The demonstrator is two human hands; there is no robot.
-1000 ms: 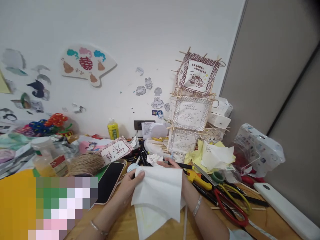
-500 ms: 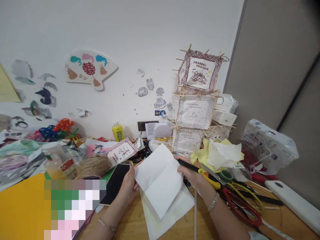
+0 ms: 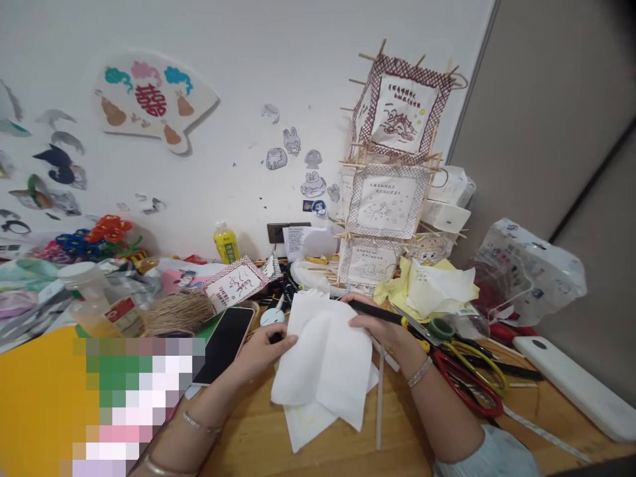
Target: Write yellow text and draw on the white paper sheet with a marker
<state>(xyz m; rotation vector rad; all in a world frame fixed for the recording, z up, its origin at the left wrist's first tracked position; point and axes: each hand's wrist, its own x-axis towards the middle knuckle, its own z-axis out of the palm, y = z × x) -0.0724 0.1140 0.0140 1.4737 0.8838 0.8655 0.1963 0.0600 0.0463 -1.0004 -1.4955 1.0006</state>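
Observation:
A white sheet of thin paper (image 3: pixel 325 358) is held up over the wooden desk (image 3: pixel 397 437), folded and sagging, between both hands. My left hand (image 3: pixel 263 350) pinches its left edge, thumb on top. My right hand (image 3: pixel 377 324) grips the upper right edge and has a black pen (image 3: pixel 382 313) under its fingers. Another white sheet (image 3: pixel 303 424) lies flat beneath. A white stick (image 3: pixel 379 404) lies on the desk beside the paper.
A black phone (image 3: pixel 223 344) and a ball of twine (image 3: pixel 171 311) lie to the left. Red scissors (image 3: pixel 467 391), green tape, yellow paper and markers crowd the right. A stack of paper lanterns (image 3: pixel 392 185) stands behind. Bottles, a jar and craft clutter fill the left.
The paper was flipped open and turned, then folded over again and lowered. Both hands shifted with it; the view moved slightly down and right.

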